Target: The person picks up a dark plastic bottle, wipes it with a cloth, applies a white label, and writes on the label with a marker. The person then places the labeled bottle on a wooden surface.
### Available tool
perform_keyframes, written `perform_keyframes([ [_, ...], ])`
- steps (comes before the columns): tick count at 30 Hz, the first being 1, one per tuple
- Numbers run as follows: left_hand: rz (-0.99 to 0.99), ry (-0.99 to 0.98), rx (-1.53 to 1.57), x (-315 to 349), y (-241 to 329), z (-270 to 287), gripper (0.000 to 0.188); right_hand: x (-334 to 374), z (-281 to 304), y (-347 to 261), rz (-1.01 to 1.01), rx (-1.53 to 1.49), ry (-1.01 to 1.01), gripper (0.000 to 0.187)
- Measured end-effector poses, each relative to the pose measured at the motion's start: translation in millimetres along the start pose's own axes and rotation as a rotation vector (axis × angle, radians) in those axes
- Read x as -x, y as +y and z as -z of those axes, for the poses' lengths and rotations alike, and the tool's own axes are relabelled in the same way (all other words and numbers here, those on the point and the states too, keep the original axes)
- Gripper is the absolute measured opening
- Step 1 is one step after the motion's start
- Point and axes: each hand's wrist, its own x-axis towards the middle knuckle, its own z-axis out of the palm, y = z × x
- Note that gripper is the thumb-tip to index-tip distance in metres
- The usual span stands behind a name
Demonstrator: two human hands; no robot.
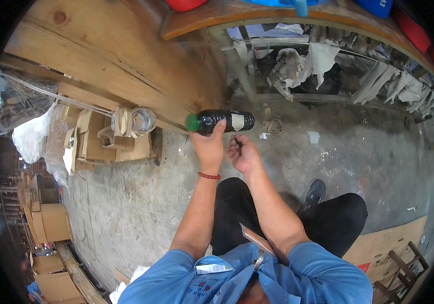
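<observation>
A dark bottle (211, 117) with a green cap (192, 122) lies sideways in the air in front of me, cap pointing left. My left hand (208, 150) is closed around it near the capped end, thumb laid over the side. A pale label (237, 121) shows on the bottle's right half. Just below that label is my right hand (243, 156), its fingers curled in and pinched together. Whatever those fingertips hold, if anything, is too small to make out.
A large wooden panel (115, 55) stands at the upper left. Cardboard boxes (95, 134) and a roll of clear tape (143, 121) are beside it. Gloves and rags (323, 63) hang under a wooden shelf (257, 14). Flat cardboard (389, 248) lies at the lower right.
</observation>
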Motion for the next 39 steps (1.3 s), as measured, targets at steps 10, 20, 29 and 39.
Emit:
perform_keyframes([
  [10, 0.234, 0.018, 0.152, -6.0, -5.4, 2.7, 0.025, 22.4, 3.4, -8.5, 0.070, 0.053, -0.162, 0.024],
  [20, 0.098, -0.088, 0.077, -6.6, -12.4, 8.7, 0.038, 15.8, -12.0, -3.3, 0.062, 0.145, 0.011, 0.018],
  [29, 0.085, -0.176, 0.103, -2.7, -15.5, 10.1, 0.041, 8.8, -6.9, -9.4, 0.012, 0.070, 0.065, 0.008],
  [39, 0.195, -0.014, 0.138, 3.4, -13.7, 7.1, 0.033, 13.3, 3.5, 7.6, 0.101, 0.070, -0.036, 0.013],
])
